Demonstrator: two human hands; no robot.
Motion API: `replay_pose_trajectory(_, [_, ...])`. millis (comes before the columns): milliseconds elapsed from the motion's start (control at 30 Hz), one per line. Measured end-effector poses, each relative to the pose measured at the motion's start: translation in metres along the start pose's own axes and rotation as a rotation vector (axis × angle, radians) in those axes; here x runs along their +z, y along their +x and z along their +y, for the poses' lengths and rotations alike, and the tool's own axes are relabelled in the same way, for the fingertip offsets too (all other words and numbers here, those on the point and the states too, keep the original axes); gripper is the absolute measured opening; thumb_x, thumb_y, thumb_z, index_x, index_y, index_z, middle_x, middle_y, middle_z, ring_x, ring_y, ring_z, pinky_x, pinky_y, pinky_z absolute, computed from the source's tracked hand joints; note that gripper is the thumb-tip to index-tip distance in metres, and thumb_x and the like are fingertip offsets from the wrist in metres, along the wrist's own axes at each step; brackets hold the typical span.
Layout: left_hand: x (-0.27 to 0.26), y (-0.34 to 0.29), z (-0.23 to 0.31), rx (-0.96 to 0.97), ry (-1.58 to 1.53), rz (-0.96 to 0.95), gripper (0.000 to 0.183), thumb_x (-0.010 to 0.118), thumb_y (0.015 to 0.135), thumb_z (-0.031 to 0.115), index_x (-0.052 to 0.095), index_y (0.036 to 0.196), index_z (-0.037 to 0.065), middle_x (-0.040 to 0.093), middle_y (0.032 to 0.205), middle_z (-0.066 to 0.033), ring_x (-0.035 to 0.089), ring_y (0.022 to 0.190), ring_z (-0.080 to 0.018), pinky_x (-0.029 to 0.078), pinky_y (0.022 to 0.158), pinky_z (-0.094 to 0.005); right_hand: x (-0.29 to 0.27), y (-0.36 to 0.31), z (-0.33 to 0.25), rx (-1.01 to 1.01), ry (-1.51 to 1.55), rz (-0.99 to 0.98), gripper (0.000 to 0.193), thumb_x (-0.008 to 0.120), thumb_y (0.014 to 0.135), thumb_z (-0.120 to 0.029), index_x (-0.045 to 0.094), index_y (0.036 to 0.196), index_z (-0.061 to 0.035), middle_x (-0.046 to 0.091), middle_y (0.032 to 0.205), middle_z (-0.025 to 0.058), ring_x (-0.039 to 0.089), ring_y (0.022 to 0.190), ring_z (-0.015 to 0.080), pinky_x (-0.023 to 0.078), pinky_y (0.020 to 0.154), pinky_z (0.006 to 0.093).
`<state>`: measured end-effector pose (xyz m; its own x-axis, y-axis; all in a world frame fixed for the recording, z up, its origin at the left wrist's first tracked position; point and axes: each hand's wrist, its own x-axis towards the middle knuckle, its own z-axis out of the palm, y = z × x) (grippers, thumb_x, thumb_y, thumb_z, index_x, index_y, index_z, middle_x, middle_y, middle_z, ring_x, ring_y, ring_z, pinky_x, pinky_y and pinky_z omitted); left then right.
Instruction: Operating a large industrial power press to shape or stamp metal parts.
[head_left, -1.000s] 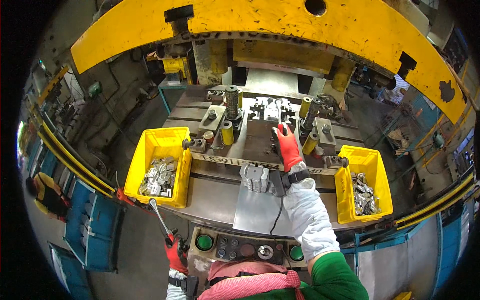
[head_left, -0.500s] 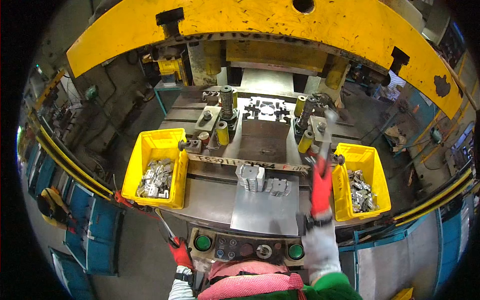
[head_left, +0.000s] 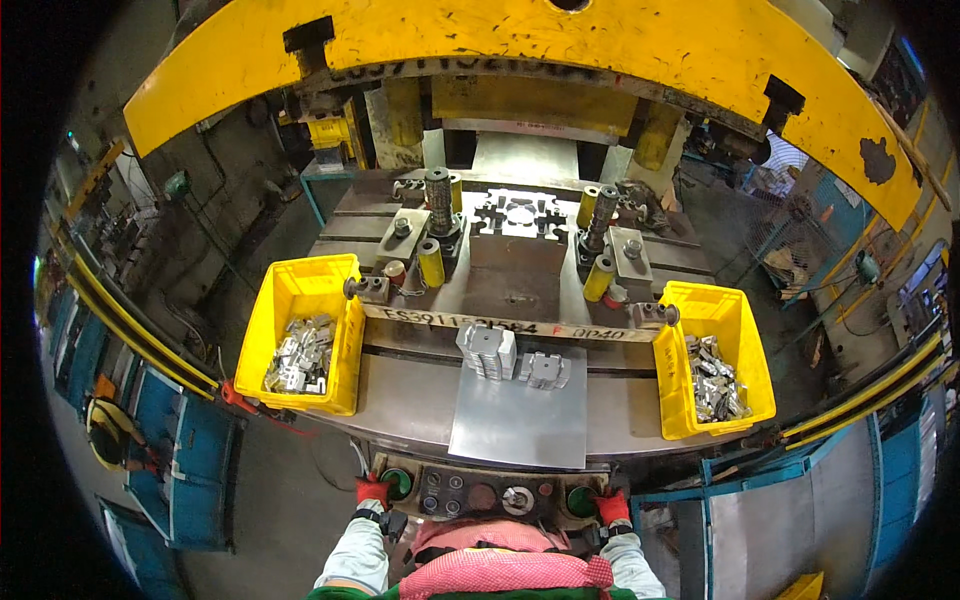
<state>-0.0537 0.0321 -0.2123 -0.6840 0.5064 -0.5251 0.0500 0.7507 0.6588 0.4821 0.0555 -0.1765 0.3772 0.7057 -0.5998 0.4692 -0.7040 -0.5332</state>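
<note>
My left hand, in a red glove, is at the left green button of the control panel. A slim metal tool rises from the fingers of that hand. On the other side, my red-gloved right hand rests at the right green button; its fingers are too small and partly hidden to read. Ahead, a tall stack of grey metal plates stands beside a lower stack on a sheet of metal. A cut-out metal piece lies on the die in the press.
Yellow bins with metal parts stand left and right. Guide posts rise from the bed, and a yellow press beam spans above. Another person is at far left beside blue racks.
My right hand has come back from beside the right bin to the right green button. My left hand has shifted slightly up to the left button. The view has moved a little.
</note>
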Motion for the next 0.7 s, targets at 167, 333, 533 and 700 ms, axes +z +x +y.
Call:
replay_pose_trajectory(167, [0.008,-0.036,0.044,0.006,0.246,0.091,0.088,0.076,0.049,0.024,0.027,0.117,-0.005,0.047,0.114,-0.0188,0.048,0.103,-0.0301,0.040,0.082,-0.0333,0.000,0.007,0.006,0.001,-0.258,0.086,0.086,0.065,0.060,-0.043,0.027,0.122,0.0041,0.041,0.117,0.0263,0.047,0.103,0.0322,0.041,0.082,0.0375])
replay_pose_trajectory(333, [0.002,-0.033,0.032,0.015,0.219,0.150,0.098,0.077,0.048,0.026,0.021,0.122,-0.006,0.047,0.113,-0.0220,0.048,0.102,-0.0324,0.040,0.083,-0.0348,-0.004,-0.010,-0.017,0.038,-0.079,0.134,0.083,0.071,0.054,-0.039,0.036,0.114,0.0059,0.049,0.108,0.0253,0.048,0.102,0.0343,0.040,0.083,0.0375])
replay_pose_trajectory(533, [0.005,-0.013,0.020,0.038,0.295,0.101,0.108,0.077,0.048,0.032,0.013,0.126,-0.007,0.045,0.115,-0.0224,0.046,0.106,-0.0317,0.038,0.086,-0.0326,0.006,0.002,-0.003,0.034,-0.082,0.168,0.091,0.070,0.054,-0.043,0.029,0.118,0.0058,0.049,0.108,0.0251,0.048,0.101,0.0345,0.041,0.082,0.0383])
replay_pose_trajectory(700, [0.005,-0.027,0.033,0.062,0.226,0.039,0.112,0.076,0.049,0.031,0.006,0.128,-0.007,0.043,0.119,-0.0190,0.042,0.110,-0.0302,0.036,0.089,-0.0304,0.009,0.008,0.010,0.038,-0.153,0.185,0.091,0.071,0.054,-0.043,0.028,0.118,0.0064,0.049,0.108,0.0256,0.048,0.101,0.0352,0.041,0.081,0.0380])
